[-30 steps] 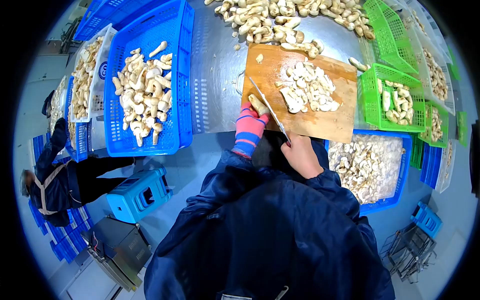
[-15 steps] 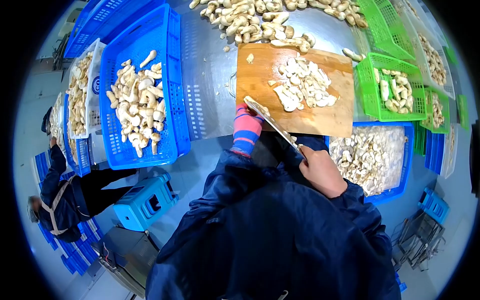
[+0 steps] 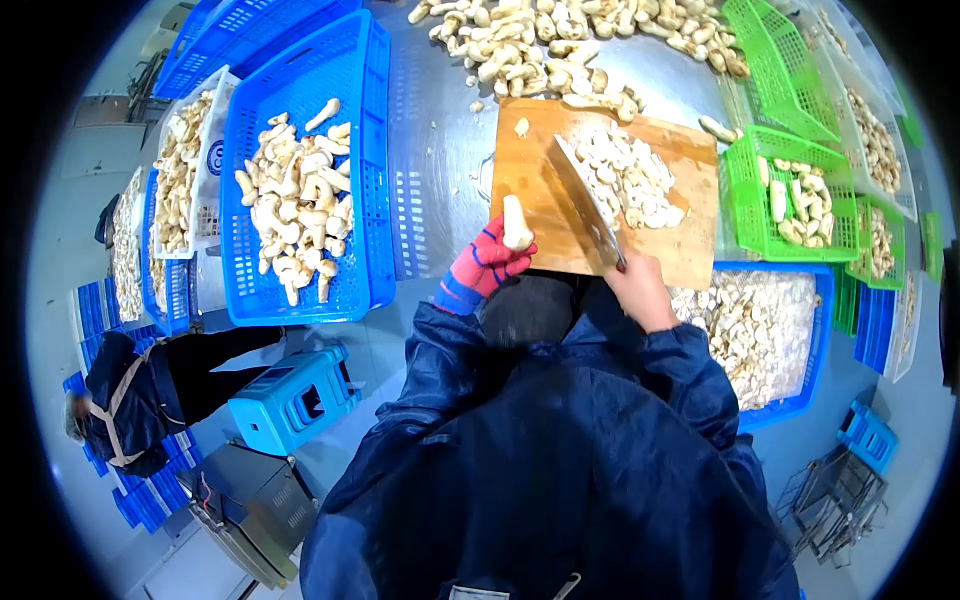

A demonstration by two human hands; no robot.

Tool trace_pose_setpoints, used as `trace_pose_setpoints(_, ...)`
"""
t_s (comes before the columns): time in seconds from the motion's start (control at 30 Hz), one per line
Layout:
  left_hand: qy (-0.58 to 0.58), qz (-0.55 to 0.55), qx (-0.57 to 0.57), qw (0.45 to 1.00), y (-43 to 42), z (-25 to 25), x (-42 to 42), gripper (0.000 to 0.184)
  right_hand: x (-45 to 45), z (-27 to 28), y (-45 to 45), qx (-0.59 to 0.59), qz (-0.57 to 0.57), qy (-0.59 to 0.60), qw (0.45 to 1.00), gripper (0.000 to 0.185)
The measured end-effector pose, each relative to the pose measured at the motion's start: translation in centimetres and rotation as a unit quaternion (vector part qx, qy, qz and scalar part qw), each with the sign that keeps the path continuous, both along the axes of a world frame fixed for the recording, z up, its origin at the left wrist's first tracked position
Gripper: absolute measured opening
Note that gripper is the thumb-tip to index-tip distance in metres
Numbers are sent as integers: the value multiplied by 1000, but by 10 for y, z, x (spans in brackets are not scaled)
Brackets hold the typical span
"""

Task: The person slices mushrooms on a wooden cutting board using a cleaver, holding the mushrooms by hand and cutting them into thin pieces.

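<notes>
A pink and blue striped glove covers my left hand (image 3: 486, 264), whose fingers hold a whole mushroom (image 3: 516, 224) by its lower end at the front left of the wooden cutting board (image 3: 540, 150). My right hand (image 3: 640, 290) is closed around the handle of a knife (image 3: 590, 205). The blade points up and left over the board, apart from the held mushroom. Right of the blade lies a pile of sliced mushrooms (image 3: 632, 175). One small piece (image 3: 521, 127) rests near the board's upper left corner.
Whole mushrooms (image 3: 560, 60) are heaped on the metal table (image 3: 425, 140) behind the board. A blue crate (image 3: 375, 200) of mushrooms stands left, a green basket (image 3: 775, 245) right, and a blue tray (image 3: 822, 330) of slices below right. Far left, a person (image 3: 130, 400) stands by a blue stool (image 3: 290, 400).
The knife has moved from beside my left hand to the slices and now points up-left. My left hand has turned, showing an upright mushroom. The whole view has shifted slightly.
</notes>
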State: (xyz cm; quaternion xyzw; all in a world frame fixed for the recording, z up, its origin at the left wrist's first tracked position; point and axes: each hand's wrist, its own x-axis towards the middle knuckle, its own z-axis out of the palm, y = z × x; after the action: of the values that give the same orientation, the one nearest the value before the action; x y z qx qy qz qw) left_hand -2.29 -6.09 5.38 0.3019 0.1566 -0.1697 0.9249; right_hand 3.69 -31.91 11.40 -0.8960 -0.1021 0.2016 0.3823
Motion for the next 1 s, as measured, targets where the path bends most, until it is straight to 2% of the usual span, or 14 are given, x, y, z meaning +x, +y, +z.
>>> trace_pose_setpoints(0.1,-37,71,-65,995,0,12,20,65,-9,-14,-7,33,-73,40,996,15)
trace_pose_setpoints(0.13,-60,97,-177,978,6,3,36,58,-11,-13,-5,27,-75,42,996,15)
trace_pose_setpoints(0.23,-4,141,128,982,36,-17,114,41,-15,-1,3,4,-66,15,998,17)
trace_pose_setpoints(0.27,-16,137,302,943,35,0,143,40,-16,1,5,6,-66,14,998,19)
trace_pose_setpoints(0.33,-87,151,609,773,23,27,186,36,-17,7,9,6,-63,-1,998,21)
trace_pose_setpoints(0.4,-192,184,828,493,15,38,217,33,-17,3,9,-15,-44,-20,999,21)
trace_pose_setpoints(0.5,-193,98,828,517,29,16,252,42,-20,11,13,-10,-52,-9,999,26)
trace_pose_setpoints(0.6,-102,174,826,527,36,33,247,39,-18,11,11,-12,-51,-12,999,28)
trace_pose_setpoints(0.7,-113,125,702,692,64,64,221,34,-19,12,10,-2,-53,-4,999,27)
trace_pose_setpoints(0.77,-92,-53,701,705,76,87,198,29,-18,9,10,0,-50,0,999,27)
trace_pose_setpoints(0.8,-79,-142,690,706,76,103,184,27,-18,2,9,-3,-53,-10,999,26)
trace_pose_setpoints(0.83,-60,-257,709,654,62,125,173,26,-18,-2,7,-9,-49,-13,999,25)
trace_pose_setpoints(0.93,-146,-427,752,481,29,96,163,32,-17,-8,6,-6,-54,10,998,23)
trace_pose_setpoints(1.0,-178,-385,740,522,13,72,154,40,-17,-4,7,13,-67,27,997,23)
